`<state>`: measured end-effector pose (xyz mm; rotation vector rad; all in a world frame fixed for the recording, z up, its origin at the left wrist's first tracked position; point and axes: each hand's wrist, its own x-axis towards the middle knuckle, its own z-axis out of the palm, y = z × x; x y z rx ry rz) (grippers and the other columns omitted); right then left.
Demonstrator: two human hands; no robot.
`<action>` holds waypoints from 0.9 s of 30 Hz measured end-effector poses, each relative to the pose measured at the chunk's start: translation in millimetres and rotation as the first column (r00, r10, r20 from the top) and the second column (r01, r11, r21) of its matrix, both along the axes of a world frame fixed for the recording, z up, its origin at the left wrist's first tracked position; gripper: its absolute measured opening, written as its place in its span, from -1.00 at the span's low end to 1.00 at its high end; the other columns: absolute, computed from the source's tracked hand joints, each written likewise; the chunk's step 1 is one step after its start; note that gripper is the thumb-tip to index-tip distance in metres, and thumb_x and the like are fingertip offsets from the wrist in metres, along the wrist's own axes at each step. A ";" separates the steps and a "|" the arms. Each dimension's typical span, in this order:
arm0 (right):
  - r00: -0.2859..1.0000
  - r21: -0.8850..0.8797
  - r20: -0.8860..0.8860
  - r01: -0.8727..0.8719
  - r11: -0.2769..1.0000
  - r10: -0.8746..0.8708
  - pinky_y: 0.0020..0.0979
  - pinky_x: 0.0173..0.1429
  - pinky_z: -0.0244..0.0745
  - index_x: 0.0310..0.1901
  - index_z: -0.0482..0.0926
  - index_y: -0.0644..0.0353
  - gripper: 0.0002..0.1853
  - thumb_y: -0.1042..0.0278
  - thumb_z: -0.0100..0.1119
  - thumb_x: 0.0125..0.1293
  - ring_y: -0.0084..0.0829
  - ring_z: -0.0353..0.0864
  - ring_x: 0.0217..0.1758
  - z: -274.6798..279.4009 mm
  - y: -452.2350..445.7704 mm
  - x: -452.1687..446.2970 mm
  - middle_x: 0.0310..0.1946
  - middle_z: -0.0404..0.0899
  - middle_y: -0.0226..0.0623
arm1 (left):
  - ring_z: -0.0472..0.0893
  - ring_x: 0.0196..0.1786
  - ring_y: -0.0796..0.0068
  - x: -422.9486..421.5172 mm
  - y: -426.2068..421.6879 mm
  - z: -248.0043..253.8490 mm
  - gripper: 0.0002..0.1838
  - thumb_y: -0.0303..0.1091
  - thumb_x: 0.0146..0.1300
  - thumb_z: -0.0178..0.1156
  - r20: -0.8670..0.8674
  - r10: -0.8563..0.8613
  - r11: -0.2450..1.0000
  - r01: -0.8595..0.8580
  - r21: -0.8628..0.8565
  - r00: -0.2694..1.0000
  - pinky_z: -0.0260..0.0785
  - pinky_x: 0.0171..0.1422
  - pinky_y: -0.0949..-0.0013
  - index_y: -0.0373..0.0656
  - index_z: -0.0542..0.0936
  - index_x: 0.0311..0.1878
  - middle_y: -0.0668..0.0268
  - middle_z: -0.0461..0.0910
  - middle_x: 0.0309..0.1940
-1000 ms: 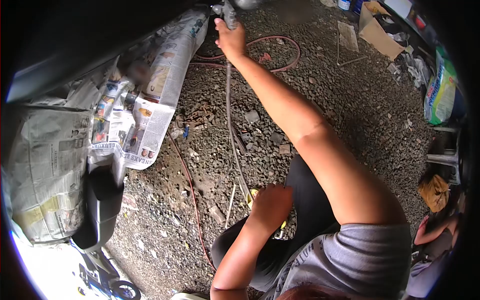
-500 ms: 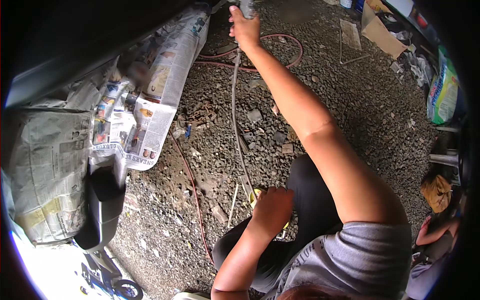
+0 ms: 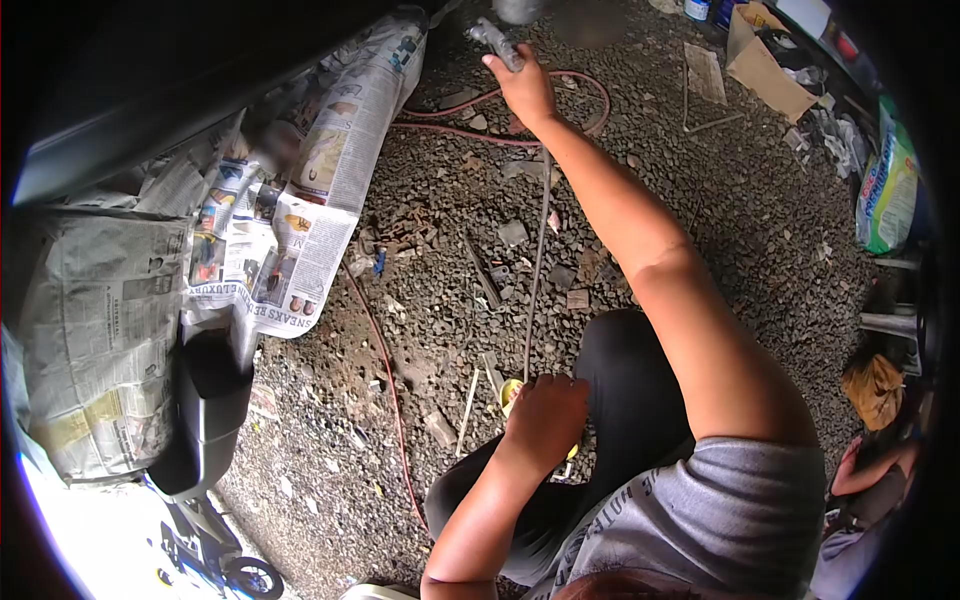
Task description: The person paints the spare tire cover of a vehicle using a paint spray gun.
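Observation:
At the top of the view my right hand (image 3: pixel 526 88), arm stretched far forward, is closed around a grey spray gun (image 3: pixel 497 45). A rounded grey cup (image 3: pixel 520 8) shows just beyond the gun, cut by the frame's edge. From my right hand a thin grey hose (image 3: pixel 537 260) runs back to my left hand (image 3: pixel 548 415). That hand is closed over the hose in front of my dark trousers. Beside its fingers a yellow round thing (image 3: pixel 510 395) peeks out, mostly hidden. On the left, newspaper sheets (image 3: pixel 320 170) cover part of a dark, glossy vehicle-like panel (image 3: pixel 130 150).
Gravel (image 3: pixel 420 330) covers the ground. A reddish hose (image 3: pixel 385 350) winds across it and loops near the top. A cardboard box (image 3: pixel 765 65), a green and white bag (image 3: pixel 888 185) and a seated person (image 3: pixel 875 475) are at the right. A motorcycle (image 3: pixel 215 550) stands lower left.
My right hand has moved right and slightly back with the spray gun, which is now tilted. The grey hose has swung right and hangs straighter. My left hand stays nearly in place.

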<state>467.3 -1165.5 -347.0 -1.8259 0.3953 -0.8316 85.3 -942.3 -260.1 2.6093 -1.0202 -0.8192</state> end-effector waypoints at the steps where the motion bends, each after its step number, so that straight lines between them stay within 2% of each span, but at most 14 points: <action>1: 1.000 -0.046 -0.016 -0.006 0.999 0.006 0.02 -0.14 0.59 0.10 0.56 0.12 -0.38 -0.30 0.26 0.31 0.09 0.74 -0.19 -2.6 3.0 -5.0 -0.34 0.73 -0.04 | 0.63 0.03 0.07 -0.1 -0.7 -0.8 -0.81 -0.28 0.28 0.27 -0.004 -0.002 1.000 0.002 0.009 1.000 0.50 0.13 0.03 -0.16 0.61 -0.13 0.14 0.66 -0.18; 2: 0.991 -0.007 -0.115 -0.076 0.997 0.075 0.02 -0.12 0.59 0.17 0.56 0.11 -0.35 -0.30 0.25 0.32 0.09 0.74 -0.17 -3.8 3.2 -9.4 -0.29 0.73 -0.05 | 0.63 0.03 0.07 -0.1 -0.8 -2.1 -0.81 -0.28 0.28 0.27 -0.007 -0.004 1.000 0.004 0.018 1.000 0.50 0.13 0.03 -0.16 0.62 -0.13 0.14 0.66 -0.18; 5: 0.965 -0.018 -0.165 -0.208 0.978 0.203 0.01 -0.10 0.59 0.22 0.55 0.09 -0.34 -0.31 0.24 0.33 0.08 0.74 -0.14 -14.1 -0.7 -13.2 -0.25 0.73 -0.04 | 0.63 0.04 0.05 0.7 -1.2 -1.1 -0.81 -0.28 0.28 0.26 -0.034 0.007 1.000 -0.007 0.009 0.999 0.49 0.15 0.01 -0.16 0.62 -0.14 0.12 0.66 -0.19; 6: 0.986 -0.106 -0.091 -0.148 0.983 0.138 0.00 -0.11 0.60 0.16 0.56 0.12 -0.37 -0.30 0.21 0.36 0.06 0.74 -0.15 -19.6 0.2 -13.2 -0.26 0.74 -0.03 | 0.63 0.04 0.04 1.3 -1.3 0.0 -0.81 -0.28 0.28 0.25 -0.044 0.014 1.000 -0.014 0.001 0.999 0.48 0.16 0.01 -0.17 0.62 -0.14 0.12 0.66 -0.20; 9: 0.971 -0.063 -0.228 -0.085 0.994 0.069 0.02 -0.11 0.59 0.09 0.55 0.15 -0.40 -0.28 0.20 0.38 0.09 0.74 -0.15 26.4 2.4 -54.0 -0.24 0.74 -0.04 | 0.66 -0.01 0.01 2.2 -1.0 -5.7 -0.82 -0.28 0.27 0.24 -0.012 0.018 0.999 -0.018 -0.031 1.000 0.52 0.10 0.02 -0.17 0.62 -0.16 0.10 0.67 -0.21; 10: 0.995 -0.134 -0.097 -0.038 0.990 0.025 -0.08 -0.24 0.61 0.04 0.52 0.20 -0.45 -0.19 0.25 0.39 -0.01 0.76 -0.28 20.1 -1.0 -55.6 -0.33 0.72 -0.07 | 0.66 -0.03 0.00 5.0 -1.0 -5.7 -0.82 -0.28 0.28 0.24 0.010 0.014 1.000 -0.014 -0.005 1.000 0.53 0.08 0.02 -0.17 0.62 -0.16 0.10 0.67 -0.22; 12: 0.988 0.100 -0.020 -0.153 0.983 0.156 -0.22 -0.36 0.57 0.04 0.51 0.22 -0.48 -0.12 0.30 0.39 -0.19 0.71 -0.42 39.0 -1.5 -90.2 -0.39 0.68 -0.16 | 0.68 -0.08 -0.01 14.4 -1.9 -4.3 -0.81 -0.28 0.28 0.24 0.052 0.003 0.999 -0.006 0.046 0.999 0.55 0.02 0.02 -0.17 0.63 -0.15 0.09 0.68 -0.22; 13: 0.976 0.211 0.029 -0.217 0.953 0.215 -0.29 -0.42 0.55 0.04 0.51 0.23 -0.49 -0.08 0.32 0.38 -0.28 0.69 -0.48 52.2 1.3 -113.8 -0.42 0.66 -0.21 | 0.68 -0.09 0.00 20.2 -1.2 -4.1 -0.81 -0.28 0.28 0.24 0.091 0.053 0.999 -0.054 0.002 0.994 0.56 0.00 0.03 -0.16 0.63 -0.14 0.09 0.68 -0.23; 15: 0.971 0.297 0.096 -0.240 0.924 0.221 -0.43 -0.49 0.47 0.03 0.52 0.23 -0.54 -0.02 0.33 0.40 -0.48 0.58 -0.56 76.4 8.8 -156.9 -0.46 0.62 -0.32 | 0.69 -0.11 0.01 34.8 3.1 -4.5 -0.81 -0.28 0.29 0.24 0.158 0.158 0.985 -0.144 -0.092 0.975 0.58 -0.04 0.04 -0.16 0.64 -0.13 0.10 0.68 -0.23; 16: 0.967 0.340 0.125 -0.251 0.906 0.222 -0.49 -0.53 0.43 0.03 0.52 0.23 -0.56 0.01 0.34 0.40 -0.58 0.53 -0.60 86.5 10.1 -175.6 -0.48 0.60 -0.38 | 0.69 -0.05 0.03 43.2 5.5 -5.9 -0.76 -0.27 0.29 0.25 0.176 0.169 0.984 -0.154 -0.092 0.970 0.57 0.04 0.04 -0.15 0.66 -0.04 0.08 0.69 -0.17; 19: 0.943 0.328 0.189 -0.324 0.887 0.275 -0.55 -0.54 0.39 0.03 0.53 0.21 -0.60 0.04 0.30 0.44 -0.68 0.45 -0.62 113.3 -5.1 -212.9 -0.45 0.60 -0.46 | 0.69 0.02 0.03 54.8 7.7 -1.3 -0.69 -0.25 0.30 0.27 0.217 0.278 0.951 -0.237 -0.197 0.936 0.55 0.12 0.05 -0.15 0.65 0.06 0.07 0.70 -0.07; 20: 0.934 0.326 0.203 -0.348 0.879 0.295 -0.59 -0.56 0.39 0.07 0.57 0.22 -0.61 0.06 0.28 0.46 -0.71 0.47 -0.62 125.6 -11.7 -222.6 -0.40 0.66 -0.41 | 0.67 0.09 0.02 56.4 6.1 4.1 -0.64 -0.21 0.34 0.25 0.199 0.268 0.961 -0.248 -0.122 0.943 0.53 0.19 0.05 -0.14 0.64 0.13 0.05 0.68 0.03; 24: 0.858 0.210 0.156 -0.513 0.832 0.490 -0.56 -0.59 0.42 0.16 0.63 0.21 -0.57 0.05 0.28 0.46 -0.69 0.50 -0.62 157.0 -44.9 -229.6 -0.25 0.76 -0.31 | 0.65 0.15 0.00 53.7 7.9 6.3 -0.61 -0.13 0.41 0.21 0.110 0.272 0.961 -0.264 -0.082 0.956 0.51 0.22 0.05 -0.13 0.63 0.17 0.03 0.67 0.06; 27: 0.869 0.128 0.073 -0.494 0.860 0.489 -0.57 -0.60 0.41 0.16 0.63 0.19 -0.57 0.04 0.27 0.46 -0.70 0.50 -0.62 164.9 -65.5 -201.7 -0.25 0.76 -0.31 | 0.64 0.16 -0.01 50.7 9.9 4.0 -0.59 -0.10 0.41 0.22 0.074 0.280 0.957 -0.272 -0.102 0.957 0.50 0.26 0.06 -0.14 0.63 0.18 0.02 0.67 0.10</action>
